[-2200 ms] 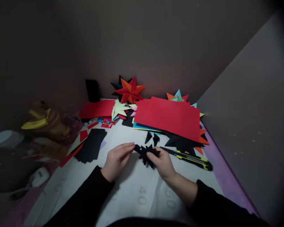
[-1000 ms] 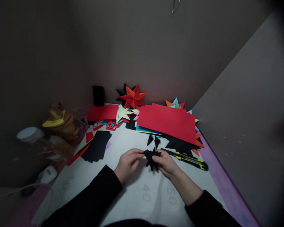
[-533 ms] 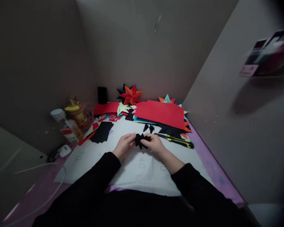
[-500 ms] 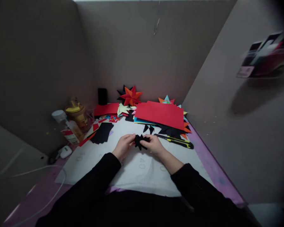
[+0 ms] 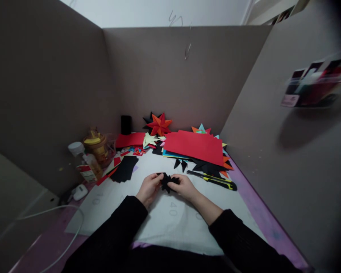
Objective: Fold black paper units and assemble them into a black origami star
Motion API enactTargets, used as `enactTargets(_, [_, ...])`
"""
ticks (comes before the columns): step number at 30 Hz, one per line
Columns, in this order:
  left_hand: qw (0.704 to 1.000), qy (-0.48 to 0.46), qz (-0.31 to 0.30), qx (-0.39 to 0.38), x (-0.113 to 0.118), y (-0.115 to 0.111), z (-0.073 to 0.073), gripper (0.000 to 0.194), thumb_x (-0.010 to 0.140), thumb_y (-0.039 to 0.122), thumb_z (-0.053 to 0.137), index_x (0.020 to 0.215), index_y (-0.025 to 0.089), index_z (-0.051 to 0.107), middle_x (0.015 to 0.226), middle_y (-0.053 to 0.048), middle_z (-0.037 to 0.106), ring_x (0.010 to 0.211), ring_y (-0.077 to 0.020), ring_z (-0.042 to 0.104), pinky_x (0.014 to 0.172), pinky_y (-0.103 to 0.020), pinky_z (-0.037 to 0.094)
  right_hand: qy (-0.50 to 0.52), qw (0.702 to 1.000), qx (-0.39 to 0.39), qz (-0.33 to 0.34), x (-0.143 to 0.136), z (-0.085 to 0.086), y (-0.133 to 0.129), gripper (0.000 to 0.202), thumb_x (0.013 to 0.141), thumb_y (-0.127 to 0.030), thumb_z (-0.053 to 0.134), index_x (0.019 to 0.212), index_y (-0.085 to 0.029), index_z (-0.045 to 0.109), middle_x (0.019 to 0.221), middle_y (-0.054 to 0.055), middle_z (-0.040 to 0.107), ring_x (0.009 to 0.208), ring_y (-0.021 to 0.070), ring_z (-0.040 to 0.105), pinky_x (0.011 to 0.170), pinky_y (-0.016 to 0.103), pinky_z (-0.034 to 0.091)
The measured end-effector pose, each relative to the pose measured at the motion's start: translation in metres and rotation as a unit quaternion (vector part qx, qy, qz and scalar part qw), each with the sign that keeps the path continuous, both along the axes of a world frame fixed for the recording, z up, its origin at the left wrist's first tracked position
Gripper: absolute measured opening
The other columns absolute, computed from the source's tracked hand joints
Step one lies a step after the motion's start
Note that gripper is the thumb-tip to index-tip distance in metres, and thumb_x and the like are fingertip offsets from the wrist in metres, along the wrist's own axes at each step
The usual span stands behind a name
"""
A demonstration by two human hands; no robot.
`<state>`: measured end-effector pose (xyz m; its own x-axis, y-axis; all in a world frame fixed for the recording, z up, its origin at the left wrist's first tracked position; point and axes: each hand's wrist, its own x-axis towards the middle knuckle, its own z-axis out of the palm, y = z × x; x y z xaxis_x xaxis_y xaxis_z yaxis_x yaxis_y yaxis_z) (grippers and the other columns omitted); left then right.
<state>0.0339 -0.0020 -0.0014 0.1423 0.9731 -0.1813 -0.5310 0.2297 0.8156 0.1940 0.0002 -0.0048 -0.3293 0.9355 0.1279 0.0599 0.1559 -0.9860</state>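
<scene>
A small black folded-paper piece with several points [image 5: 167,182] is held above the white sheet between my two hands. My left hand [image 5: 149,189] pinches its left side with thumb and fingers. On its right side, my right hand [image 5: 184,186] grips it, thumb on top. Just beyond lie two small black folded pieces [image 5: 180,164]. A stack of black paper [image 5: 125,168] is to the left. Red sheets [image 5: 193,147] lie on other colours at the back right, and a black and yellow cutter [image 5: 220,182] is right of my right hand.
Red-orange paper star [image 5: 159,124] and black phone-like object [image 5: 126,125] stand by the back partition. Pale green folded paper [image 5: 150,140] lies before the star. At left are a bottle [image 5: 89,165], a yellow-brown container [image 5: 96,147], a white plug [image 5: 80,192] and a cable [image 5: 81,220].
The camera view has tilted up, so the table and hands appear lower. My left fingers have shifted slightly on the black piece, and it looks turned a little.
</scene>
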Motion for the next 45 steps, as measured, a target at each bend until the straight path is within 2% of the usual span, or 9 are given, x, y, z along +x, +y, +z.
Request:
enactTargets(2, [0.999, 0.014, 0.034, 0.002, -0.003, 0.002, 0.001, 0.023, 0.062, 0.028, 0.075, 0.074, 0.011, 0.065, 0.072, -0.004, 0.064, 0.066, -0.0107, 0.058, 0.065, -0.022, 0.043, 0.032, 0.999, 0.003, -0.01, 0.001, 0.0, 0.002, 0.02, 0.069, -0.029, 0.064, 0.083, -0.015, 0.065, 0.078, 0.004, 0.066, 0.069, 0.0153, 0.06, 0.065, 0.027, 0.046])
enactTargets(4, [0.998, 0.039, 0.05, 0.011, -0.007, 0.004, 0.002, 0.025, 0.063, 0.029, 0.074, 0.079, 0.013, 0.063, 0.076, -0.004, 0.064, 0.068, -0.0108, 0.058, 0.064, -0.021, 0.042, 0.077, 0.995, -0.005, -0.062, 0.004, -0.002, 0.007, 0.021, 0.068, -0.03, 0.065, 0.083, -0.015, 0.064, 0.08, 0.004, 0.066, 0.072, 0.0155, 0.06, 0.068, 0.027, 0.047])
enactTargets(7, [0.992, 0.113, 0.042, 0.045, -0.009, 0.005, 0.003, 0.024, 0.064, 0.031, 0.072, 0.075, 0.012, 0.061, 0.066, -0.002, 0.062, 0.058, -0.009, 0.054, 0.055, -0.02, 0.038, 0.101, 0.982, -0.039, -0.156, 0.008, -0.005, 0.014, 0.023, 0.067, -0.034, 0.066, 0.077, -0.014, 0.061, 0.068, 0.003, 0.063, 0.06, 0.014, 0.057, 0.058, 0.026, 0.046])
enactTargets(9, [0.985, 0.16, 0.021, 0.064, -0.009, 0.004, 0.003, 0.024, 0.064, 0.032, 0.072, 0.069, 0.012, 0.059, 0.057, 0.0, 0.058, 0.05, -0.0074, 0.049, 0.049, -0.019, 0.033, 0.087, 0.979, -0.047, -0.175, 0.009, -0.007, 0.015, 0.026, 0.067, -0.037, 0.066, 0.074, -0.014, 0.059, 0.062, 0.001, 0.06, 0.053, 0.0127, 0.054, 0.051, 0.024, 0.043])
enactTargets(12, [0.976, 0.208, -0.005, 0.069, -0.007, 0.002, 0.001, 0.027, 0.062, 0.034, 0.072, 0.065, 0.012, 0.057, 0.053, 0.001, 0.056, 0.045, -0.0067, 0.045, 0.045, -0.019, 0.03, 0.061, 0.985, -0.039, -0.159, 0.007, -0.007, 0.012, 0.026, 0.067, -0.038, 0.065, 0.068, -0.014, 0.056, 0.055, -0.001, 0.056, 0.047, 0.0107, 0.049, 0.046, 0.023, 0.039])
enactTargets(19, [0.955, 0.283, 0.003, 0.09, -0.005, 0.0, 0.001, 0.03, 0.059, 0.038, 0.073, 0.062, 0.014, 0.055, 0.049, 0.004, 0.051, 0.042, -0.0056, 0.04, 0.041, -0.018, 0.028, 0.016, 0.989, -0.016, -0.147, 0.004, -0.004, 0.005, 0.028, 0.067, -0.04, 0.064, 0.061, -0.015, 0.053, 0.049, -0.002, 0.051, 0.043, 0.0097, 0.044, 0.041, 0.021, 0.032])
enactTargets(29, [0.957, 0.282, 0.003, 0.074, -0.003, -0.001, 0.003, 0.03, 0.06, 0.037, 0.072, 0.067, 0.014, 0.054, 0.049, 0.004, 0.052, 0.039, -0.0048, 0.039, 0.04, -0.017, 0.028, 0.014, 0.984, -0.002, -0.177, 0.006, 0.002, 0.004, 0.027, 0.068, -0.038, 0.064, 0.06, -0.016, 0.051, 0.049, -0.004, 0.048, 0.044, 0.0091, 0.043, 0.042, 0.021, 0.032])
enactTargets(34, [0.959, 0.277, 0.002, 0.068, -0.003, 0.0, 0.003, 0.03, 0.06, 0.037, 0.073, 0.068, 0.014, 0.054, 0.05, 0.003, 0.053, 0.04, -0.0057, 0.041, 0.038, -0.017, 0.028, -0.005, 0.989, -0.01, -0.147, 0.003, 0.004, 0.002, 0.025, 0.067, -0.038, 0.064, 0.06, -0.015, 0.055, 0.049, -0.003, 0.052, 0.045, 0.0103, 0.045, 0.043, 0.022, 0.033])
enactTargets(45, [0.966, 0.241, 0.024, 0.086, -0.001, 0.0, 0.0, 0.031, 0.059, 0.039, 0.073, 0.064, 0.014, 0.054, 0.046, 0.004, 0.05, 0.041, -0.0059, 0.041, 0.042, -0.018, 0.026, 0.036, 0.991, -0.048, -0.116, -0.004, 0.001, 0.003, 0.023, 0.062, -0.035, 0.068, 0.067, -0.014, 0.062, 0.057, 0.0, 0.06, 0.052, 0.0124, 0.052, 0.051, 0.025, 0.041])
